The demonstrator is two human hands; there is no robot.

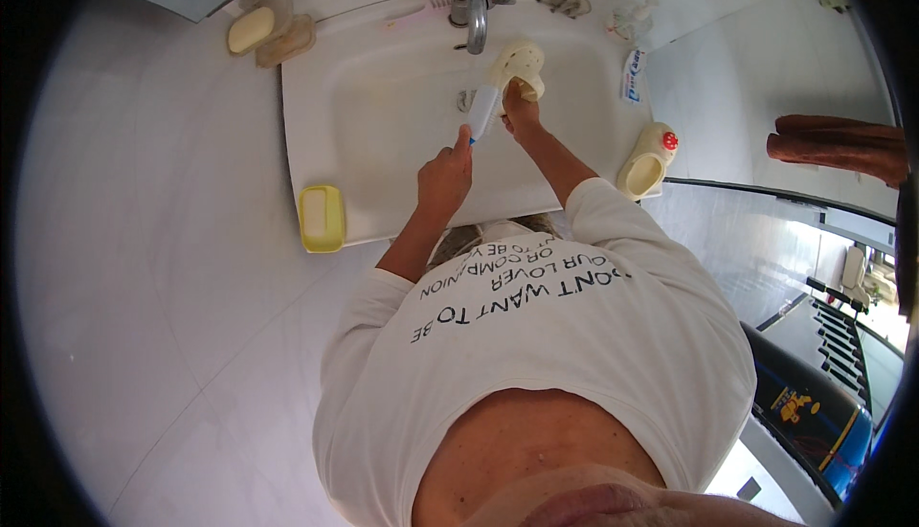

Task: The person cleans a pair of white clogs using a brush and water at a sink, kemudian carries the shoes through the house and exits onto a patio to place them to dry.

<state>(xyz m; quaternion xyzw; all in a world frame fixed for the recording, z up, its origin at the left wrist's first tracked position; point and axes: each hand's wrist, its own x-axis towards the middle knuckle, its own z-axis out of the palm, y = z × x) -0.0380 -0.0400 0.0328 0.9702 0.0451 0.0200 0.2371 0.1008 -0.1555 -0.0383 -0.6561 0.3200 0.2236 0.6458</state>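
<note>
A white brush with a blue tip (484, 112) is in my left hand (446, 176), its handle end at my fingers and its bristled side towards the shoe. My right hand (522, 112) grips a cream clog with holes (523, 59) at its opening, partly inside it, over the white sink basin (388, 168). Brush and clog are close together; whether they touch is unclear. Above them hangs the metal faucet (474, 14). Another cream clog (642, 168), with a red charm (670, 141), rests on the sink's right rim.
A yellow soap dish (322, 219) sits on the front left corner, a soap bar (251, 30) at the back left. A pink comb (420, 14) lies behind the basin. On the right rim is a toothpaste tube (632, 76); brown towels (836, 146) hang farther right.
</note>
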